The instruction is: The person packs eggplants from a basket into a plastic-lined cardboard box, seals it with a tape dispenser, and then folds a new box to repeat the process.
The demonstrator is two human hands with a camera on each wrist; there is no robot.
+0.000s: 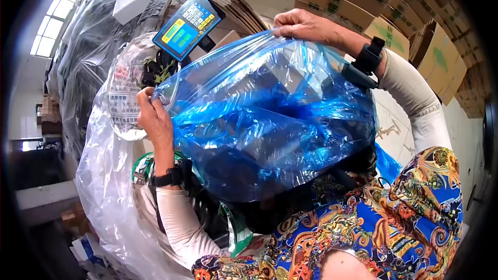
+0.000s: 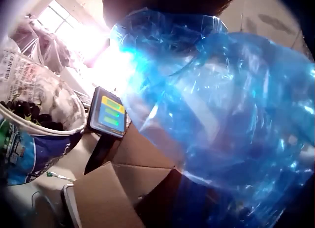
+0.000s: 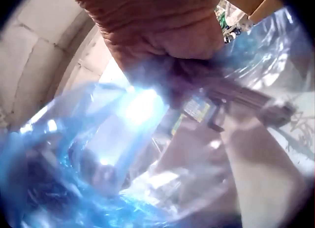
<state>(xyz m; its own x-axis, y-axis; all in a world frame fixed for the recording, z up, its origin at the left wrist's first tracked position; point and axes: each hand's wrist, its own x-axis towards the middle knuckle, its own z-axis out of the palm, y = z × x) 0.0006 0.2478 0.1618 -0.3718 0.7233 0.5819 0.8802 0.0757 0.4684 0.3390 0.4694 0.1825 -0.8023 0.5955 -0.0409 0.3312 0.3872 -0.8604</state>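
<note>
A thin, see-through blue plastic bag is spread wide between both hands, its film crumpled toward the body. At its left edge, the left hand pinches the film between thumb and fingers. The right hand grips the far edge, higher up and to the right. Under the film in the left wrist view is an open cardboard box with raised flaps. In the right wrist view the palm of the right hand fills the top, with blue film below it.
A scale display with a keypad stands beyond the bag. Left of it, a printed white sack holds dark glossy produce. Flattened cardboard leans behind, and stacked cartons line the far right. Clear plastic sheeting covers a pile at left.
</note>
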